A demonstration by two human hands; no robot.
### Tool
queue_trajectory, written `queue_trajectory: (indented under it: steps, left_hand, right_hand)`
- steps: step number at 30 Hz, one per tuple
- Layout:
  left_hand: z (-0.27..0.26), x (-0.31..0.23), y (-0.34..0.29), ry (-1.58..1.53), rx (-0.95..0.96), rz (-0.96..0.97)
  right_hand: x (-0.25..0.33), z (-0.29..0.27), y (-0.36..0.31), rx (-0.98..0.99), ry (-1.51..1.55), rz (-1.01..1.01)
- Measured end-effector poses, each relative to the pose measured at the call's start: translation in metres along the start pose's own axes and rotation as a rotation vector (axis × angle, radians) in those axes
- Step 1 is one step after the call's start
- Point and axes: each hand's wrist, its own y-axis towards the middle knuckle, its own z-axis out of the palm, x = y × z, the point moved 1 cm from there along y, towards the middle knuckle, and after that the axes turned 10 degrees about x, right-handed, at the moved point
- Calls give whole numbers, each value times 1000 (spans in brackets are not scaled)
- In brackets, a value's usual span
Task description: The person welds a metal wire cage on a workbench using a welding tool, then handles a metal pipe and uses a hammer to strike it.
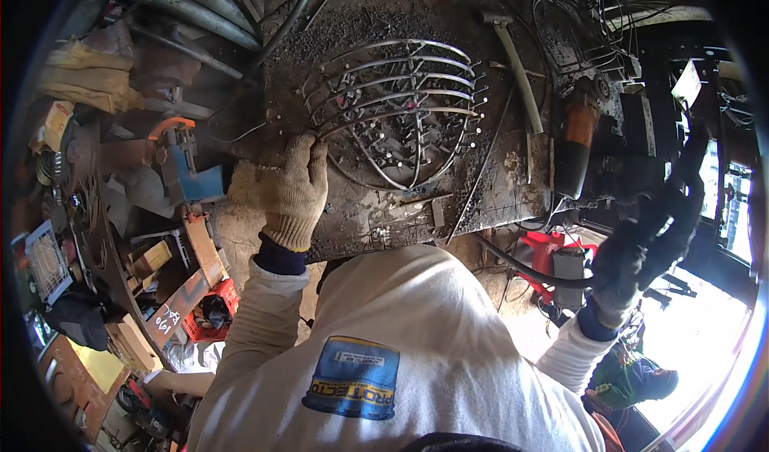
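Observation:
A curved frame of thin metal rods [408, 188] lies on a dark, grimy metal workbench [352, 216]. Several arched rods span its far part, and many small studs or nails stand around and inside it. My left hand [292, 184], in a cream knitted glove, is closed at the left end of the nearest curved metal rod [432, 108]. Off the bench to the right, my right hand [629, 260] is raised in a dark glove. A thick black cable [533, 273] runs up to it. Its fingers look bent around something dark, which blends with the glove.
A hammer [521, 76] and an orange-and-black angle grinder [578, 128] lie on the bench's right side. Below stands a red machine [541, 260]. At left are a blue metal tool [196, 176] and a red crate [212, 312]. Wire coils lie far right.

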Motion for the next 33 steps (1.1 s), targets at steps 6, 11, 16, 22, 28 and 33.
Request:
queue_trajectory:
  steps: [6,11,16,22,28,33]
  left_hand:
    - [0,-4,-2,-45,21,-63]
    - [0,0,-2,7,3,-16]
    - [1,2,-1,12,-16,8]
    - [3,3,-1,-53,18,-21]
    - [-1,1,-1,57,-20,5]
    - [-1,1,0,66,-2,-6]
  right_hand:
    - [-50,10,-6,457,1030,664]
    - [-17,25,35,776,879,677]
    - [32,38,75,908,499,647]
    - [42,55,92,1081,206,144]
    - [43,64,100,1160,70,101]
    - [48,64,101,1161,27,25]
